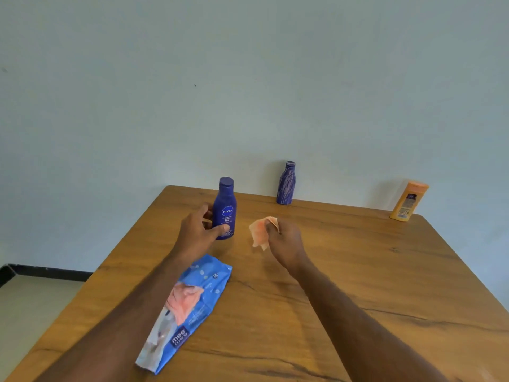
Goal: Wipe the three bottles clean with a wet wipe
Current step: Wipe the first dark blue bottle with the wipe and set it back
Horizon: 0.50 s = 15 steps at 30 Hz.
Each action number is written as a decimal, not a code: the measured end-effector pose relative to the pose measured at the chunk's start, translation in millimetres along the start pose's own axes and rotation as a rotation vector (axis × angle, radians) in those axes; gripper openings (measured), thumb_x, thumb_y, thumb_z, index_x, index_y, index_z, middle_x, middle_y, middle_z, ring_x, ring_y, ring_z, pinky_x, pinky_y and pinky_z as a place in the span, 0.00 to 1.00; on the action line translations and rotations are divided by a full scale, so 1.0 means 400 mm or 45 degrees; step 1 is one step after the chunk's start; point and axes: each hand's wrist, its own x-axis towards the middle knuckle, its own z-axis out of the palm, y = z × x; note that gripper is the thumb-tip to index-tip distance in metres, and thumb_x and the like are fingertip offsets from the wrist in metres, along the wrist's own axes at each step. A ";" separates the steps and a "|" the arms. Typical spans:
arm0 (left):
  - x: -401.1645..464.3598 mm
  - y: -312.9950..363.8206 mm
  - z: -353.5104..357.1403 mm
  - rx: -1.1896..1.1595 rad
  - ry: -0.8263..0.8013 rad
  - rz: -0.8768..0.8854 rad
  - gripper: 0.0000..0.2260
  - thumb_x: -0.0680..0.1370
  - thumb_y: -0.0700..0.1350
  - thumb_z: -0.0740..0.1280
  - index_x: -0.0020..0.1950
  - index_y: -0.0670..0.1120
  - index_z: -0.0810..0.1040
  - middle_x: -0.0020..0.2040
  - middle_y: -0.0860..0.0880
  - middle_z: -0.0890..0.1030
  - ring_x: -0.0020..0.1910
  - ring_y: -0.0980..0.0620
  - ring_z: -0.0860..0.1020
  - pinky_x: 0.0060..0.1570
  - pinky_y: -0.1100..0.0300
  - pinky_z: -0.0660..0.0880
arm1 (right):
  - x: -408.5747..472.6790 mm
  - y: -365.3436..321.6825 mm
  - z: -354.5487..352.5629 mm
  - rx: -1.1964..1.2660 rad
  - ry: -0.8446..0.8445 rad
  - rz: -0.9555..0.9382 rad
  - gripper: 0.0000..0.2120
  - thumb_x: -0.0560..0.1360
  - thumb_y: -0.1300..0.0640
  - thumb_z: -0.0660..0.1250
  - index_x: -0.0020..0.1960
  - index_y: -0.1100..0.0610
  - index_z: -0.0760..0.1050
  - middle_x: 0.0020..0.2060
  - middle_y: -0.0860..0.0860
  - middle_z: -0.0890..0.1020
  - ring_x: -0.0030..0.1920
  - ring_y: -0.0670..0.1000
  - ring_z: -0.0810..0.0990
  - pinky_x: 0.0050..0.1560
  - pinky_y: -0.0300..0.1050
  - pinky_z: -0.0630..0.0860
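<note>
The Nivea bottle [225, 208] stands upright near the far left corner of the wooden table [358, 271], with bare wood open to its right. Beyond it, along the far edge by the wall, stand a purple patterned bottle [286, 183] and, well to the right near the corner, an orange bottle [409, 201]. Nearer me than the Nivea bottle lies the blue wipes pack [190, 312], a pink wipe poking out. My left hand [197, 232] curls partly open around the Nivea bottle's lower side, thumb touching it. My right hand [283, 238], just right of it, pinches a crumpled pink wet wipe [260, 231] above the table
</note>
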 end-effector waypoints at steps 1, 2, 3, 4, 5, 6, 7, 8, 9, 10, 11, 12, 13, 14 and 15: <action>0.029 -0.013 -0.011 0.002 -0.006 -0.009 0.22 0.71 0.43 0.79 0.62 0.46 0.76 0.54 0.47 0.83 0.50 0.49 0.82 0.47 0.57 0.80 | 0.025 -0.010 0.013 -0.033 -0.020 -0.018 0.15 0.84 0.53 0.59 0.67 0.57 0.75 0.58 0.52 0.80 0.53 0.48 0.77 0.41 0.36 0.70; 0.060 -0.027 -0.020 0.007 -0.010 -0.015 0.22 0.71 0.42 0.79 0.62 0.45 0.76 0.54 0.47 0.83 0.50 0.49 0.82 0.47 0.58 0.79 | 0.048 -0.019 0.024 -0.060 -0.031 -0.027 0.15 0.84 0.53 0.59 0.67 0.57 0.75 0.59 0.52 0.80 0.54 0.49 0.78 0.43 0.37 0.71; 0.090 -0.042 -0.029 0.017 -0.011 -0.022 0.22 0.71 0.41 0.79 0.62 0.45 0.77 0.54 0.47 0.83 0.51 0.49 0.82 0.47 0.60 0.78 | 0.071 -0.027 0.034 -0.080 -0.032 -0.031 0.15 0.84 0.53 0.59 0.66 0.57 0.76 0.59 0.53 0.80 0.54 0.50 0.78 0.43 0.37 0.71; 0.122 -0.056 -0.038 0.027 -0.006 -0.038 0.22 0.71 0.40 0.79 0.62 0.45 0.77 0.54 0.47 0.84 0.51 0.49 0.82 0.47 0.61 0.77 | 0.092 -0.036 0.044 -0.096 -0.024 -0.040 0.15 0.84 0.53 0.59 0.66 0.57 0.76 0.58 0.53 0.81 0.53 0.50 0.78 0.41 0.36 0.70; 0.153 -0.071 -0.047 0.033 0.003 -0.061 0.22 0.71 0.40 0.79 0.63 0.44 0.77 0.54 0.46 0.84 0.51 0.49 0.82 0.46 0.62 0.76 | 0.111 -0.043 0.054 -0.116 -0.011 -0.053 0.14 0.84 0.53 0.60 0.65 0.58 0.77 0.57 0.53 0.81 0.52 0.49 0.78 0.40 0.35 0.70; 0.185 -0.089 -0.056 0.037 0.013 -0.086 0.23 0.71 0.40 0.79 0.64 0.44 0.77 0.55 0.46 0.84 0.52 0.48 0.82 0.47 0.62 0.76 | 0.129 -0.047 0.065 -0.140 0.002 -0.066 0.14 0.84 0.54 0.60 0.64 0.58 0.77 0.56 0.53 0.82 0.51 0.49 0.78 0.39 0.34 0.69; 0.215 -0.106 -0.066 0.045 0.016 -0.112 0.23 0.72 0.41 0.79 0.64 0.44 0.76 0.57 0.46 0.83 0.53 0.48 0.81 0.48 0.61 0.77 | 0.144 -0.051 0.076 -0.168 0.012 -0.078 0.14 0.84 0.53 0.60 0.64 0.58 0.77 0.56 0.53 0.82 0.50 0.48 0.77 0.39 0.34 0.69; 0.243 -0.124 -0.074 0.058 0.016 -0.131 0.23 0.72 0.41 0.78 0.65 0.43 0.75 0.58 0.45 0.83 0.54 0.47 0.81 0.50 0.58 0.78 | 0.157 -0.054 0.086 -0.196 0.020 -0.090 0.14 0.84 0.53 0.60 0.65 0.58 0.77 0.56 0.53 0.82 0.50 0.48 0.77 0.39 0.34 0.69; 0.270 -0.141 -0.082 0.075 0.014 -0.147 0.24 0.72 0.41 0.78 0.65 0.43 0.75 0.59 0.44 0.83 0.55 0.46 0.82 0.53 0.55 0.80 | 0.169 -0.058 0.097 -0.215 0.023 -0.101 0.14 0.84 0.53 0.61 0.65 0.57 0.76 0.57 0.52 0.81 0.50 0.47 0.76 0.39 0.34 0.70; 0.293 -0.156 -0.089 0.089 0.015 -0.156 0.24 0.72 0.41 0.78 0.65 0.43 0.74 0.60 0.44 0.82 0.56 0.45 0.82 0.55 0.52 0.80 | 0.180 -0.059 0.109 -0.221 0.021 -0.109 0.14 0.84 0.53 0.61 0.66 0.57 0.76 0.58 0.52 0.81 0.50 0.47 0.76 0.40 0.35 0.70; 0.315 -0.167 -0.093 0.100 0.016 -0.158 0.23 0.72 0.40 0.78 0.65 0.43 0.74 0.60 0.43 0.82 0.56 0.45 0.82 0.56 0.51 0.80 | 0.190 -0.061 0.121 -0.218 0.014 -0.108 0.15 0.84 0.53 0.61 0.67 0.57 0.75 0.58 0.52 0.81 0.51 0.47 0.76 0.41 0.35 0.70; 0.336 -0.176 -0.095 0.111 0.014 -0.153 0.24 0.72 0.40 0.78 0.65 0.42 0.74 0.61 0.43 0.82 0.57 0.44 0.82 0.56 0.52 0.80 | 0.200 -0.062 0.133 -0.212 0.009 -0.105 0.15 0.84 0.53 0.61 0.68 0.57 0.75 0.59 0.52 0.80 0.52 0.47 0.75 0.43 0.36 0.71; 0.354 -0.181 -0.095 0.120 0.007 -0.150 0.24 0.73 0.40 0.77 0.66 0.42 0.74 0.61 0.43 0.82 0.58 0.43 0.82 0.56 0.53 0.79 | 0.208 -0.061 0.144 -0.204 0.005 -0.099 0.16 0.84 0.53 0.61 0.69 0.57 0.74 0.60 0.52 0.80 0.53 0.48 0.75 0.46 0.38 0.72; 0.371 -0.184 -0.093 0.128 -0.004 -0.152 0.24 0.74 0.40 0.77 0.67 0.42 0.73 0.62 0.43 0.81 0.59 0.43 0.81 0.56 0.53 0.78 | 0.217 -0.060 0.155 -0.195 0.001 -0.089 0.17 0.84 0.52 0.61 0.70 0.57 0.73 0.61 0.53 0.80 0.54 0.48 0.76 0.48 0.39 0.72; 0.388 -0.187 -0.090 0.139 -0.019 -0.156 0.25 0.74 0.39 0.76 0.68 0.42 0.72 0.64 0.42 0.81 0.59 0.42 0.81 0.56 0.54 0.77 | 0.224 -0.058 0.164 -0.186 -0.003 -0.078 0.17 0.84 0.52 0.61 0.70 0.57 0.73 0.62 0.53 0.79 0.56 0.49 0.76 0.50 0.40 0.72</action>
